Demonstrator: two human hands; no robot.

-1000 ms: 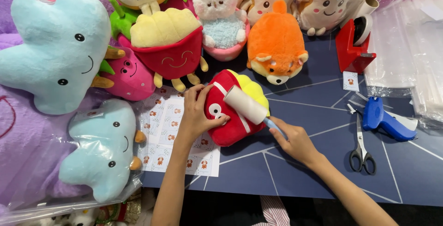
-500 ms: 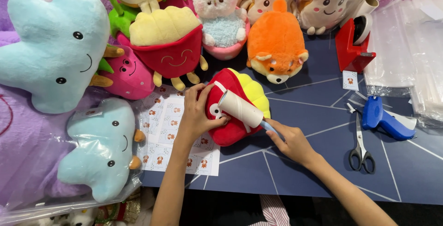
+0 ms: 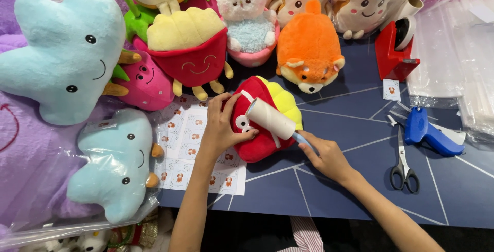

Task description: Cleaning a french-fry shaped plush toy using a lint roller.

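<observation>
**Kid:** Both hands are busy! What does the left hand (image 3: 222, 127) do?

**Helper:** It lies on the red and yellow plush toy (image 3: 262, 121), fingers spread and curled over the red side. It presses the toy down on the blue desk (image 3: 350, 180).

**Kid:** And the right hand (image 3: 325, 155)?

**Helper:** It pinches the light blue handle of a lint roller (image 3: 271, 119). Its fingers are closed around the handle. The white roll lies across the top of the toy.

**Kid:** Is the toy hard?

**Helper:** I think it is soft and light. It would squish and slide easily, so a flat hand on its side looks like a good hold. The roller looks light too, and stiff. The thin handle is the place to grab.

**Kid:** What else is near?

**Helper:** A sticker sheet (image 3: 190, 144) lies under the left arm. Scissors (image 3: 402, 165) and a blue tag gun (image 3: 429, 135) sit well apart to the right, and an orange dog plush (image 3: 310, 51) sits behind.
</observation>
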